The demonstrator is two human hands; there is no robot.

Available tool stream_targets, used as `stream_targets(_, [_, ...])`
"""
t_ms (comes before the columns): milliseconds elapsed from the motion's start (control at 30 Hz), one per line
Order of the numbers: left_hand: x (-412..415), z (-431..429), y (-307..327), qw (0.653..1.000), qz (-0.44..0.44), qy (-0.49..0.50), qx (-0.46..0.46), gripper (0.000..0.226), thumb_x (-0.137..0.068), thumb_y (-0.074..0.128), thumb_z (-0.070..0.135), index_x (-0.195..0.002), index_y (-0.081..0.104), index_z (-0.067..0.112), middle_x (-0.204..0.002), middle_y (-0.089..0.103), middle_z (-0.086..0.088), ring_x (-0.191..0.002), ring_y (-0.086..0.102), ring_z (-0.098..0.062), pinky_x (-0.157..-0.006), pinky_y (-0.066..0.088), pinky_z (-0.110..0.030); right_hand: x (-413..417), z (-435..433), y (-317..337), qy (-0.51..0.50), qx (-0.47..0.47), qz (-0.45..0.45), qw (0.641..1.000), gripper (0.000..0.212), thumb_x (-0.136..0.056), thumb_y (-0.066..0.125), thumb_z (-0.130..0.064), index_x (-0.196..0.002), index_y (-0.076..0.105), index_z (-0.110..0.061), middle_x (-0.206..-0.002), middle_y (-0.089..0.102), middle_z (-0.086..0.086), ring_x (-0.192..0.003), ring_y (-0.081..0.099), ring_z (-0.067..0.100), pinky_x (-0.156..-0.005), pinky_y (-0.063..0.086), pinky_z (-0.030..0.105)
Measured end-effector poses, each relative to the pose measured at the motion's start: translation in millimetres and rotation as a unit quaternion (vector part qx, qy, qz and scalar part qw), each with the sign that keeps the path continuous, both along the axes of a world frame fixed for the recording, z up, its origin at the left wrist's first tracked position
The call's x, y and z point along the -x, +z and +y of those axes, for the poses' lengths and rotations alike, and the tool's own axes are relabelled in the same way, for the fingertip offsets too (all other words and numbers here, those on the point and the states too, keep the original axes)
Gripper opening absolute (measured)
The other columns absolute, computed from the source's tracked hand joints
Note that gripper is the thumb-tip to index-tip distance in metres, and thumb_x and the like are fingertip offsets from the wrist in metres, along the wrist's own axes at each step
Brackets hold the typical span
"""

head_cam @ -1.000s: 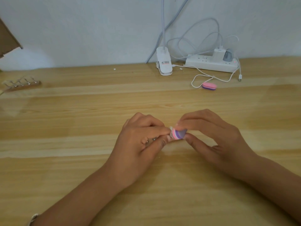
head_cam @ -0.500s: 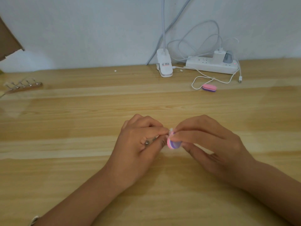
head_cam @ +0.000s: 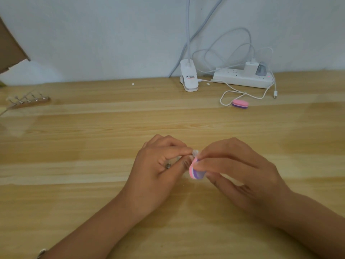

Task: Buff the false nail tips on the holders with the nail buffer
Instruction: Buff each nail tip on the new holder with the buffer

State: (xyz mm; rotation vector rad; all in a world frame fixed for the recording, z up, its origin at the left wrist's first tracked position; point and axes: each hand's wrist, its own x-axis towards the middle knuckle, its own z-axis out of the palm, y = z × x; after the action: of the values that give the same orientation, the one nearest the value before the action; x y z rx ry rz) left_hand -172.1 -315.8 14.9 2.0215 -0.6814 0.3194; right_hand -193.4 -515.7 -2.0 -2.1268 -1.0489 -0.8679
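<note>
Head view, L to R. Far L, toward the back of the table (head_cam: 74,202): a wooden rack (head_cam: 28,100) is seen w/ several holders standing in a row, well apart from both hands; the tips on them are too small to tell. Centre: the left hand (head_cam: 160,171) is curled round one holder (head_cam: 168,166), of which only a small metal end is visible betw. thumb and palm. The clear false nail tip (head_cam: 195,152) is presented at the fingertips, pointing R toward the other hand. Just below and R of it, the nail buffer (head_cam: 196,171), pink over purple, is pinched betw. thumb and fingers of the right hand (head_cam: 239,174). Its upper edge is laid against the tip; its long axis runs down toward the viewer, approx. crosswise to the tip. Key relation: the tip lies at the buffer's upper L, touching it, so strokes are judged to be made by the R hand along the buffer's length, w/ the L hand as fixed support. Back R: a second buffer (head_cam: 240,104) lies beside a white cable, near the power strip (head_cam: 240,78).
</note>
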Motion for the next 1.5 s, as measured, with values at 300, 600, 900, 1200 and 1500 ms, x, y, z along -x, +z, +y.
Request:
stream_targets(300, [-3, 2, 0, 0.995, 0.069, -0.025, 0.066, 0.005, -0.082, 0.072, 0.022, -0.082, 0.077, 0.021, -0.081, 0.071, 0.01, -0.081, 0.061, -0.006, -0.072, 0.037, -0.01, -10, -18, 5, -0.081, -0.016, 0.024, 0.996, 0.02, -0.087, 0.066, 0.003, -0.105, 0.072, -0.004, -0.104, 0.067, 0.004, -0.099, 0.065, 0.021, -0.089, 0.05, 0.033])
stream_targets(600, [3, -1, 2, 0.992, 0.079, -0.056, 0.079, 0.018, -0.078, 0.071, 0.023, -0.091, 0.079, 0.015, -0.071, 0.069, 0.005, -0.065, 0.055, -0.005, -0.065, 0.039, -0.014, -5, -4, 0, -0.052, -0.025, -0.027, 0.998, 0.028, -0.088, 0.068, 0.004, -0.112, 0.067, -0.01, -0.105, 0.068, 0.01, -0.097, 0.065, 0.023, -0.085, 0.05, 0.032])
stream_targets(900, [3, 0, 4, 0.989, 0.102, -0.067, 0.084, 0.014, -0.079, 0.073, 0.02, -0.089, 0.079, 0.012, -0.065, 0.067, -0.001, -0.06, 0.051, -0.003, -0.062, 0.04, -0.015, -7, -5, 1, -0.064, 0.001, -0.055, 0.996, 0.02, -0.086, 0.067, 0.01, -0.101, 0.074, -0.001, -0.101, 0.069, 0.012, -0.094, 0.066, 0.026, -0.082, 0.051, 0.035])
stream_targets(1200, [2, 0, 2, 0.986, 0.115, -0.073, 0.095, 0.011, -0.08, 0.074, 0.021, -0.088, 0.08, 0.016, -0.069, 0.069, -0.007, -0.064, 0.055, -0.024, -0.062, 0.044, -0.026, -10, -6, -1, -0.083, 0.019, -0.077, 0.993, 0.02, -0.086, 0.066, 0.012, -0.098, 0.076, -0.001, -0.099, 0.07, 0.014, -0.091, 0.066, 0.029, -0.083, 0.051, 0.034])
stream_targets(1500, [5, -1, 1, 0.996, 0.059, -0.038, 0.055, 0.011, -0.079, 0.07, 0.024, -0.085, 0.08, 0.023, -0.06, 0.064, -0.003, -0.06, 0.05, -0.016, -0.062, 0.044, -0.035, -13, -8, 1, -0.089, 0.024, -0.074, 0.993, 0.019, -0.086, 0.066, 0.013, -0.096, 0.075, 0.001, -0.098, 0.069, 0.015, -0.09, 0.066, 0.032, -0.084, 0.05, 0.034])
